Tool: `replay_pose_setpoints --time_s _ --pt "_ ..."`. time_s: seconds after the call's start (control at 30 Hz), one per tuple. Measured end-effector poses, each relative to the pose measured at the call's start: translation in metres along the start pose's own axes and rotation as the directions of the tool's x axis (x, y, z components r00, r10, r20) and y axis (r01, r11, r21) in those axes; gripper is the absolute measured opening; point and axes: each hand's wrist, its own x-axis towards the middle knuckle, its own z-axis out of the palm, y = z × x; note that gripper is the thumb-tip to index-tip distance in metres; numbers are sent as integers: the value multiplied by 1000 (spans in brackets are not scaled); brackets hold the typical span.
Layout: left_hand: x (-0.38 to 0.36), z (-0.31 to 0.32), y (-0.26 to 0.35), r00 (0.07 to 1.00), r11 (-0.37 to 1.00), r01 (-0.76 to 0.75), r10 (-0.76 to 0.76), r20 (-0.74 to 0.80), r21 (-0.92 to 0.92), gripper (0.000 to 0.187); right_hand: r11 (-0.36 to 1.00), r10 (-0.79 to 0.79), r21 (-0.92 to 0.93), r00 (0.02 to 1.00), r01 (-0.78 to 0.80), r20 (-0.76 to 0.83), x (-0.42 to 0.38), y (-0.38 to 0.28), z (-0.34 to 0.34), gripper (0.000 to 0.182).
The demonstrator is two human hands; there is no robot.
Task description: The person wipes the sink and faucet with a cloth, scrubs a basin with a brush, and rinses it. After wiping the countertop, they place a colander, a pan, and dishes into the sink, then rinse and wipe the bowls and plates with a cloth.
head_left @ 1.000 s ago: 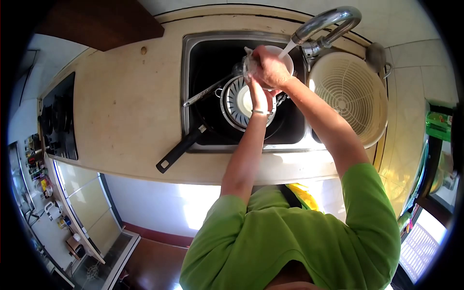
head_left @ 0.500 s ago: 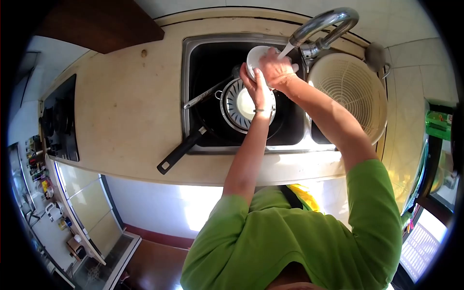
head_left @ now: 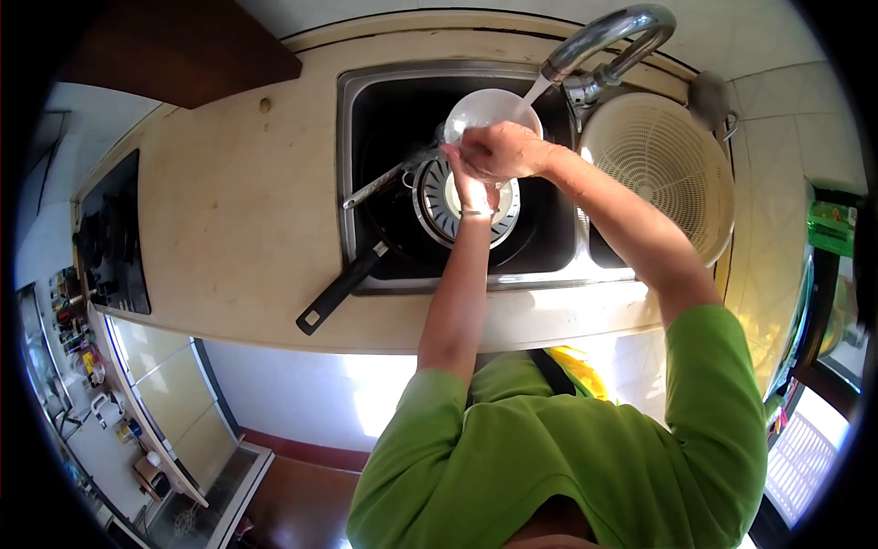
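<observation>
Water runs from the curved faucet into a white bowl above the sink. My left hand supports the bowl from below on its near side, with its fingers partly hidden. My right hand is bent over the near rim, its fingers curled at the bowl; whether anything is between them is hidden. Beneath the hands, a patterned dish with a pale centre rests in the dark sink. Water splashes to the left of the bowl.
A pan handle juts over the sink's front left edge onto the counter. A metal utensil handle leans on the left rim. A cream colander stands right of the sink. A dark cooktop is far left.
The bowl has turned from tilted sideways to open upward under the stream. My right hand has moved left and down to its near rim, and my left hand has shifted slightly left.
</observation>
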Motion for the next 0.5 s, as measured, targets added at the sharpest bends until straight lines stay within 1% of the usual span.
replay_pose_setpoints --time_s 0.03,0.07,0.1,0.13,0.17,0.2,0.23,0.27,0.3,0.33,0.37,0.43,0.47,0.5 --pt "-1 -1 4 1000 999 -7 6 11 39 73 1000 4 -1 1000 -4 1 -3 -1 -5 24" --pt "4 -1 5 990 987 -142 139 31 80 65 982 1 -189 997 14 78 -7 0 -10 25" --pt "8 1 4 990 987 -141 139 28 80 65 929 11 -366 988 48 156 -10 1 -12 25" --pt "12 2 4 962 932 -274 271 44 238 61 894 28 -448 994 22 106 -10 5 -11 25" --pt "11 7 7 916 834 -392 394 79 389 58 851 51 -525 993 14 108 -7 14 -11 22" --pt "6 14 6 907 817 -396 418 42 419 54 794 57 -607 998 -30 25 -5 21 -9 24" --pt "7 15 2 892 767 -399 453 17 503 51 729 55 -680 997 -81 -60 -1 27 -3 26" --pt "6 15 -2 887 749 -390 462 0 536 53 730 51 -679 997 -76 -57 4 31 6 26" --pt "8 18 -5 881 730 -386 474 -11 564 54 746 -43 -659 979 -100 -197 9 35 11 26" --pt "6 21 -10 918 810 -312 392 -61 496 55 764 -131 -634 934 -119 -333 14 40 15 28" --pt "3 24 -10 940 843 -244 327 -98 479 56 767 -132 -631 934 -116 -331 17 39 16 28" --pt "-16 51 8 968 862 -19 143 -206 506 59 820 -87 -538 888 -193 -451 24 32 12 30" --pt "-16 49 5 968 862 -17 142 -208 507 59 905 -10 -379 882 -192 -471 18 19 4 28" --pt "-13 45 0 970 929 0 90 -225 370 62 905 -10 -379 882 -193 -472 20 16 5 28"
